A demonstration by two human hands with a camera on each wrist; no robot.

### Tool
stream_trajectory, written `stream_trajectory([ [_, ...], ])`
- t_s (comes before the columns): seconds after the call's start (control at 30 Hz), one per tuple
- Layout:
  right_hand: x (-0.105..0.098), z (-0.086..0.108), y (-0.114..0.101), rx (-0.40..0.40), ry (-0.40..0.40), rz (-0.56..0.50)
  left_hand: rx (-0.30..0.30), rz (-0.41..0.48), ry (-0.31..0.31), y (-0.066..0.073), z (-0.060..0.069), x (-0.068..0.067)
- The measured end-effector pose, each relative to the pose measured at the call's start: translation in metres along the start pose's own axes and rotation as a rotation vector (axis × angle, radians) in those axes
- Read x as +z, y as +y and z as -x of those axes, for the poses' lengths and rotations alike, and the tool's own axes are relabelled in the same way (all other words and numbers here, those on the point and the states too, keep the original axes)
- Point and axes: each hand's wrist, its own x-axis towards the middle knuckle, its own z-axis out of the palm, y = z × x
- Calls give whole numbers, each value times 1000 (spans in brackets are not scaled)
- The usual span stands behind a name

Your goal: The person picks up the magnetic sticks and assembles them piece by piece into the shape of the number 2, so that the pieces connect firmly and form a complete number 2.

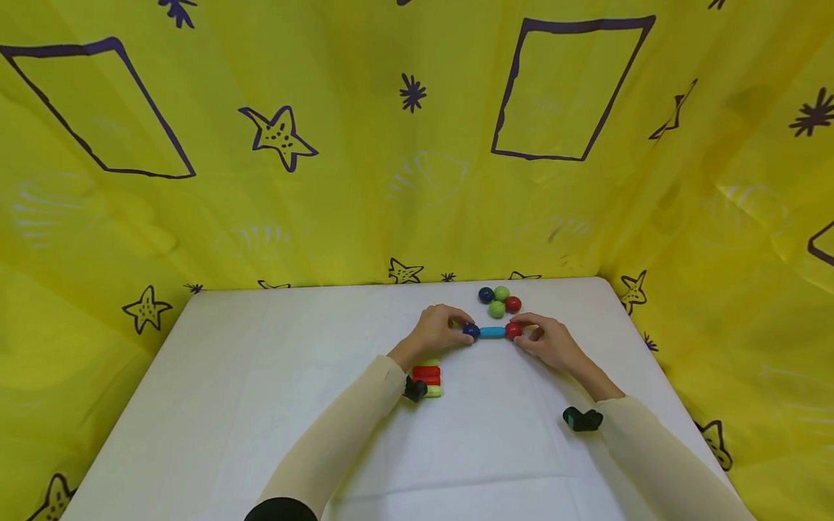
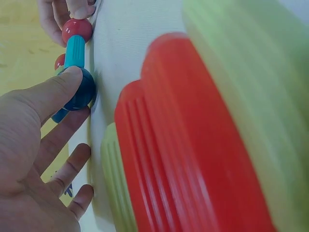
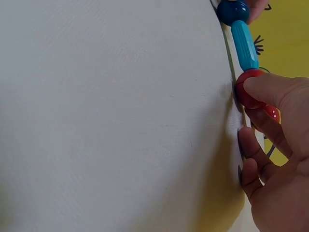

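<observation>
A turquoise ridged rod [image 1: 492,332] lies between a dark blue ball [image 1: 471,331] and a red ball [image 1: 513,331], one at each end. My left hand [image 1: 438,332] pinches the blue ball between thumb and index finger; in the left wrist view its other fingers spread apart below. With thumb and fingers my right hand [image 1: 549,343] pinches the red ball, and in the right wrist view the red ball [image 3: 249,89] meets the near end of the turquoise rod [image 3: 245,45]. All three pieces form one straight line just at the tabletop.
Behind the hands sits a cluster of loose balls: dark blue [image 1: 486,294], red [image 1: 513,305] and two green [image 1: 497,310]. Red rods [image 1: 426,375] and light green rods [image 1: 433,391] lie side by side near my left wrist. A yellow patterned curtain [image 1: 352,202] borders the white table [image 1: 274,391].
</observation>
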Motion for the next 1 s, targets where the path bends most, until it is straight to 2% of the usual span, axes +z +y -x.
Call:
stream_trajectory([
  [0.27, 13, -1, -11, -22, 15, -27, -7, -35, -18, -6, 11, -13],
  [0.57, 39, -9, -33, -43, -1, -32, -6, -44, -54, -27, 30, -37],
  [0.83, 63, -28, -52, -64, 10, -58, -17, -19, 24, -47, 45, -54],
  [1.0, 74, -44, -59, -34, 23, -34, -27, 9, 103, -57, 46, -58],
])
